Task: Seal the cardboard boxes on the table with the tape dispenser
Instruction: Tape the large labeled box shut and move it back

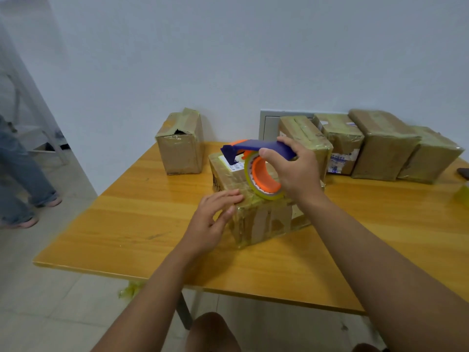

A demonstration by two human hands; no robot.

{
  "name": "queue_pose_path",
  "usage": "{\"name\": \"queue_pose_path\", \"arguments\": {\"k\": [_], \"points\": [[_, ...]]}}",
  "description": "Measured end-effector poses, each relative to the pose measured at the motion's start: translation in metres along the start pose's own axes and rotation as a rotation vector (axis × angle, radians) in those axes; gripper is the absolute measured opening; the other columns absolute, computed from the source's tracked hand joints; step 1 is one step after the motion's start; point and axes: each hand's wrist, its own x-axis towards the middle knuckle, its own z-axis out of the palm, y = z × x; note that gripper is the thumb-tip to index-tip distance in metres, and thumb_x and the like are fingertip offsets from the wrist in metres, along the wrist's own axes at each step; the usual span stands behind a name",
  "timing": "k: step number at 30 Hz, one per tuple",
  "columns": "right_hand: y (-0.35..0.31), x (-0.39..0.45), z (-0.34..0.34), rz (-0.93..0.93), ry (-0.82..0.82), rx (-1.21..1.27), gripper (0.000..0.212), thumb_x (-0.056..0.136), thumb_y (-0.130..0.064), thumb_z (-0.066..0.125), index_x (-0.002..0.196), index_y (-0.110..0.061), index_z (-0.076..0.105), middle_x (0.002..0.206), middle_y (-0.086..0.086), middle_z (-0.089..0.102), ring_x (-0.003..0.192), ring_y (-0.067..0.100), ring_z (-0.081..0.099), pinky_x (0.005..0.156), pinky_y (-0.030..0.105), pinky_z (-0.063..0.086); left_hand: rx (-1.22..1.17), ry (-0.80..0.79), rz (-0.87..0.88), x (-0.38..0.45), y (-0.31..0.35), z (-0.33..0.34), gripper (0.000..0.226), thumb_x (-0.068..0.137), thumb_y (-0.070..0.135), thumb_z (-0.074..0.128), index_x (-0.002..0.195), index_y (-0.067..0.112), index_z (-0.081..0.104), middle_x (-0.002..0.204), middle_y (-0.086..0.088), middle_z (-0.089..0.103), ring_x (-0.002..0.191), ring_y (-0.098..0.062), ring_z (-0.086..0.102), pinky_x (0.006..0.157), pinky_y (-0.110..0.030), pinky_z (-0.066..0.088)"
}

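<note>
Light: we see soft, even, fairly bright indoor light.
Glare: we get mild sheen on the table (142, 224).
Shadows: faint.
Edges: wide-angle bending; left side blurred.

Tape dispenser (256, 148) had a dark blue frame and a bright orange hub; its tape roll (264, 191) looked clear with a yellow-green tint. Box under it (258, 219) was brown cardboard, glossy yellowish tape bands over it, a white label with black print on top. Lone box at back left (181, 146) was plain brown, greenish-yellow tape along the top. Row of boxes at back right (375, 146) was brown, wrapped in the same tinted tape; one showed a white label with blue print. Table (127, 224) was orange-yellow wood grain. Wall (228, 59) was white-grey, floor (38, 313) pale grey.
</note>
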Motion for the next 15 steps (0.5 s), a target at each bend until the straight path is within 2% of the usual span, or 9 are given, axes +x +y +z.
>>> {"name": "queue_pose_path", "arguments": {"k": [2,4,6,9,12,15], "points": [[0.003,0.002,-0.003,0.02,-0.001,0.03,0.048,0.081,-0.037,0.077,0.124,-0.019,0.064,0.11,-0.008,0.062,0.1,0.01,0.06,0.087,0.023,0.05,-0.007,0.016,0.006,0.001,-0.004,0.005,0.032,0.096,0.019,0.053,0.119,0.038,0.062,0.131,0.028,0.055,0.129,-0.004,0.044,0.107,-0.033,0.035],[0.004,0.003,-0.006,0.032,-0.004,0.052,0.045,0.082,-0.036,0.077,0.122,-0.019,0.065,0.105,-0.01,0.063,0.094,0.005,0.06,0.084,0.022,0.051,-0.031,0.012,-0.007,0.002,-0.006,0.007,0.033,0.096,0.019,0.053,0.12,0.039,0.061,0.132,0.024,0.054,0.131,-0.008,0.043,0.108,-0.04,0.036],[0.005,0.003,-0.008,0.038,-0.008,0.068,0.043,0.082,-0.035,0.076,0.121,-0.018,0.065,0.101,-0.013,0.062,0.089,0.002,0.06,0.079,0.019,0.051,-0.085,-0.046,-0.038,0.002,-0.004,0.002,0.028,0.097,0.03,0.05,0.12,0.04,0.062,0.135,0.025,0.051,0.134,-0.006,0.039,0.11,-0.039,0.032],[0.005,0.003,-0.008,0.029,-0.02,0.07,0.044,0.083,-0.035,0.076,0.122,-0.018,0.064,0.101,-0.015,0.06,0.088,0.0,0.059,0.073,0.01,0.049,-0.194,-0.1,-0.125,-0.002,0.0,-0.003,0.034,0.091,0.042,0.046,0.122,0.04,0.059,0.136,0.03,0.048,0.136,0.001,0.033,0.112,-0.035,0.026],[0.005,0.002,-0.007,0.018,-0.029,0.066,0.045,0.083,-0.036,0.075,0.123,-0.019,0.064,0.101,-0.017,0.059,0.091,0.002,0.058,0.073,0.009,0.049,-0.117,-0.044,-0.09,-0.004,0.002,0.005,0.032,0.092,0.047,0.05,0.123,0.04,0.058,0.136,0.027,0.048,0.136,-0.007,0.037,0.11,-0.044,0.033],[0.006,0.002,-0.008,0.013,-0.018,0.071,0.045,0.084,-0.036,0.075,0.123,-0.017,0.064,0.103,-0.012,0.061,0.092,0.002,0.058,0.074,0.011,0.049,-0.048,0.054,-0.052,-0.002,0.002,0.013,0.03,0.092,0.046,0.053,0.119,0.034,0.061,0.13,0.022,0.054,0.126,-0.013,0.046,0.103,-0.044,0.042]]}}
